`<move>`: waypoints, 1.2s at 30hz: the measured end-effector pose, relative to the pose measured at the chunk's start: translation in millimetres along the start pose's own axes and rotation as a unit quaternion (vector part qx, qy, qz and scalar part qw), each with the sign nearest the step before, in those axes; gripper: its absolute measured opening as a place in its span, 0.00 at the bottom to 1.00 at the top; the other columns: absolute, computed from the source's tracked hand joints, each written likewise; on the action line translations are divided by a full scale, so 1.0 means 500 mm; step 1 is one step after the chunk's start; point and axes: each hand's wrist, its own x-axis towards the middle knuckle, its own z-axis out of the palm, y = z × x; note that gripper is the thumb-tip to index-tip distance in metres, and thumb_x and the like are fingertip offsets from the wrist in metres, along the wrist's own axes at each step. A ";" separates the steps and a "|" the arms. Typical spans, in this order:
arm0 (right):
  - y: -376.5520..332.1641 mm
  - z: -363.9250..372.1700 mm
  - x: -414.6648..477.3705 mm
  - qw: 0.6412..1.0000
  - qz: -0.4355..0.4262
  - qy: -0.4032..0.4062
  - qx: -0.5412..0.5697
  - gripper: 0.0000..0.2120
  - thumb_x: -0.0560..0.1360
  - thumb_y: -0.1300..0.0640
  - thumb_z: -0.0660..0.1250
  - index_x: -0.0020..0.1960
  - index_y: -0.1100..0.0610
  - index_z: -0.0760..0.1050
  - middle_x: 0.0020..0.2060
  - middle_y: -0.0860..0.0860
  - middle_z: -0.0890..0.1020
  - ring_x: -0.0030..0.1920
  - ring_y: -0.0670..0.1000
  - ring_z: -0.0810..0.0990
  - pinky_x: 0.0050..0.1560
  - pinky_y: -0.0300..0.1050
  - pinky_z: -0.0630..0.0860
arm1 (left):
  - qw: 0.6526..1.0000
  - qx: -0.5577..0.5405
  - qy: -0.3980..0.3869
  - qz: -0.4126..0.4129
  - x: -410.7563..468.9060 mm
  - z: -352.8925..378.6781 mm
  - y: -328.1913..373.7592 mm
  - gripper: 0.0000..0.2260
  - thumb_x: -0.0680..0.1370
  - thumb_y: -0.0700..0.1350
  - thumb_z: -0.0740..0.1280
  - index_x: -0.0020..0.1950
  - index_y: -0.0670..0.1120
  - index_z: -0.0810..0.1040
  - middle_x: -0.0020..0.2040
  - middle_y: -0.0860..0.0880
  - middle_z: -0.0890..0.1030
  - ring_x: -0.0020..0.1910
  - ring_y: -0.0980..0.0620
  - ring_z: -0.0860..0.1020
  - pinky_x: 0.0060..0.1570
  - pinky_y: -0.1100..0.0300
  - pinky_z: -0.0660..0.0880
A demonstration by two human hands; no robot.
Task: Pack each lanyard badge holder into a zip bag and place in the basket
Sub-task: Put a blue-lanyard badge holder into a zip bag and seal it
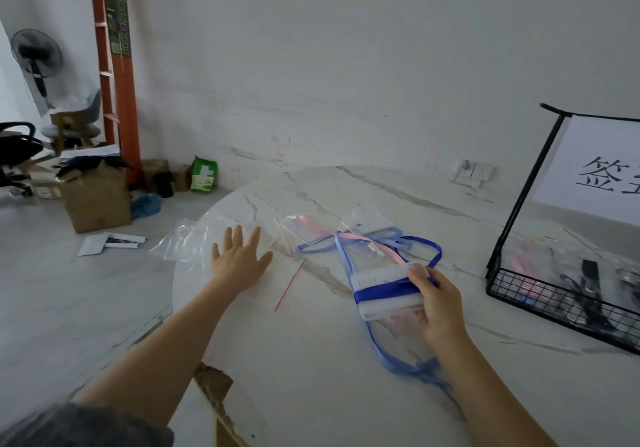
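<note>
Leftmost, I am holding my left hand (pixel 240 263) flat over the loose clear zip bags (pixel 188 240) at the table's (pixel 311 370) edge. Its fingers are straight and spread, gripping nothing; whether the palm is touching the plastic I cannot tell. Just right of it, more badge holders (pixel 369 228) are lying in a tangle of pink and pale blue ribbon. Nearer me, my right hand (pixel 440 304) is pinching a badge holder (pixel 384 290) by its right end, thumb on top and fingers curled under, with its dark blue lanyard wound round the middle. A light blue lanyard (pixel 381 351) is trailing from beneath it toward the near edge. Far right, the wire basket (pixel 519 296) is already holding several packed bags.

I am weighing three risks. The thin bags are overhanging the edge and could slide off if I swipe at them. The wound ribbon could unwind while going into a bag. The trailing light blue loop could snag and get dragged along.
</note>
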 end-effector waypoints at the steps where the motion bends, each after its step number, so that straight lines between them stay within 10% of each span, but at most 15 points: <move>1: 0.000 0.000 -0.002 1.000 0.000 0.000 0.001 0.01 0.75 0.60 0.66 0.44 0.56 0.76 0.42 0.55 0.79 0.42 0.54 0.78 0.35 0.46 0.74 | 1.000 -0.003 -0.019 0.007 0.001 0.009 0.003 0.28 0.80 0.60 0.49 0.76 0.55 0.44 0.77 0.45 0.44 0.76 0.45 0.42 0.72 0.44 0.45; 9: 0.000 0.001 -0.006 1.000 -0.004 0.002 -0.010 0.02 0.75 0.60 0.66 0.44 0.55 0.75 0.42 0.53 0.78 0.42 0.52 0.77 0.35 0.45 0.74 | 0.999 -0.002 0.002 0.035 -0.006 0.027 0.003 0.19 0.81 0.53 0.48 0.71 0.59 0.63 0.68 0.48 0.66 0.70 0.46 0.60 0.67 0.51 0.57; 21: -0.004 0.000 -0.005 1.000 0.006 -0.002 -0.001 0.02 0.74 0.60 0.66 0.44 0.54 0.75 0.43 0.54 0.78 0.43 0.53 0.77 0.34 0.45 0.74 | 0.979 -0.143 0.134 0.050 -0.041 -0.015 0.034 0.18 0.82 0.49 0.49 0.72 0.54 0.63 0.76 0.46 0.56 0.75 0.47 0.50 0.72 0.50 0.48; 27: -0.011 -0.011 -0.001 1.000 0.003 0.000 -0.020 0.02 0.74 0.57 0.67 0.44 0.55 0.77 0.46 0.58 0.81 0.47 0.58 0.79 0.50 0.57 0.78 | 0.953 -0.200 0.192 0.120 -0.073 -0.066 0.096 0.17 0.82 0.47 0.51 0.71 0.52 0.67 0.75 0.47 0.60 0.75 0.47 0.52 0.71 0.50 0.50; 32: -0.055 -0.043 -0.003 0.980 0.004 -0.178 0.093 0.12 0.66 0.52 0.73 0.47 0.57 0.79 0.41 0.53 0.84 0.43 0.52 0.81 0.38 0.41 0.79 | 0.934 -0.222 0.219 0.172 -0.108 -0.107 0.164 0.18 0.82 0.50 0.49 0.69 0.51 0.69 0.74 0.47 0.62 0.74 0.47 0.54 0.70 0.51 0.51; 36: -0.057 -0.063 0.004 0.950 -0.013 -0.307 0.063 0.32 0.53 0.44 0.80 0.56 0.51 0.80 0.55 0.56 0.82 0.56 0.51 0.80 0.52 0.45 0.79 | 0.948 -0.117 0.194 0.222 -0.117 -0.099 0.221 0.19 0.81 0.53 0.49 0.70 0.53 0.68 0.75 0.46 0.59 0.74 0.46 0.53 0.71 0.51 0.51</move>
